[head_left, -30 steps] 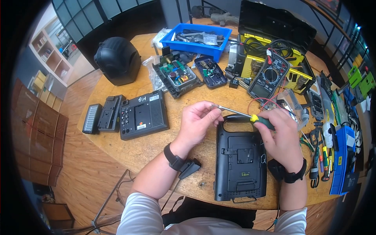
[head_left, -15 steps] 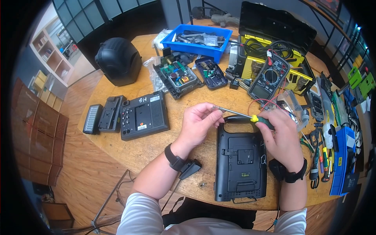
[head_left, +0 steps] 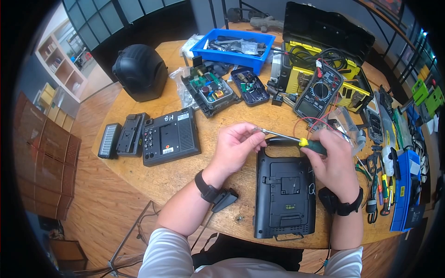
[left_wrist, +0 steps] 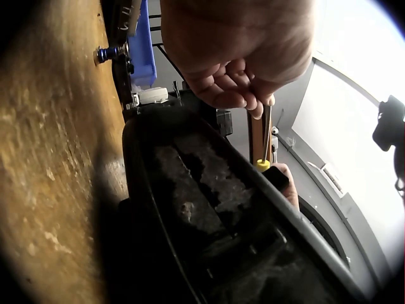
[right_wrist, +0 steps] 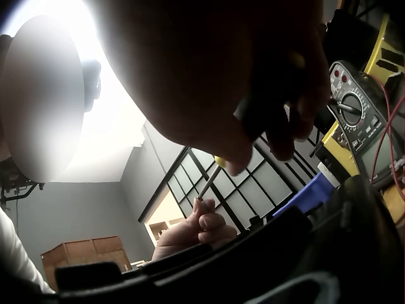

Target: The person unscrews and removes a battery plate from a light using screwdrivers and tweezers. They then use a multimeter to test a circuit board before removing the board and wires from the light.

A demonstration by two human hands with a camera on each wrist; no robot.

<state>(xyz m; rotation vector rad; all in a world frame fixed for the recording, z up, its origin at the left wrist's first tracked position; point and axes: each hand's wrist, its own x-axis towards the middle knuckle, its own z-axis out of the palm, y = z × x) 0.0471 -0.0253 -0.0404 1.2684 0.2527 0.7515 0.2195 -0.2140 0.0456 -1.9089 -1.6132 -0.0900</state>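
Head view: black device (head_left: 285, 197) on the table (head_left: 243, 185), its handle end away from the person. Screwdriver (head_left: 303, 142) held slantwise over that end, shaft across the handle.

Left hand (head_left: 236, 146): narrow, thumb and fingertips pinching at the shaft's tip, just beside the device's handle on the left. Right hand (head_left: 334, 157): fingers curled round the green grip, over the device's far right corner. Whether a small part sits at the tip is hidden by the left fingers; cannot tell.

On technique, as judged: the left pinch does the fine work, so it should stay light and close to the tip, steadying the metal without binding it. Right grip best kept relaxed, the wrist still, with any turning done by the fingers in small amounts. Pushing lengthwise would drive the tip at the left fingertips; better avoided. Anything loose at the tip could drop beside the device or through its handle opening.

Position: screwdriver lies between the two hands, grip inside the right, tip at the left. Device sits below and nearer the person than both sets of fingers. Multimeter (head_left: 320, 90) beyond the device, to its right.
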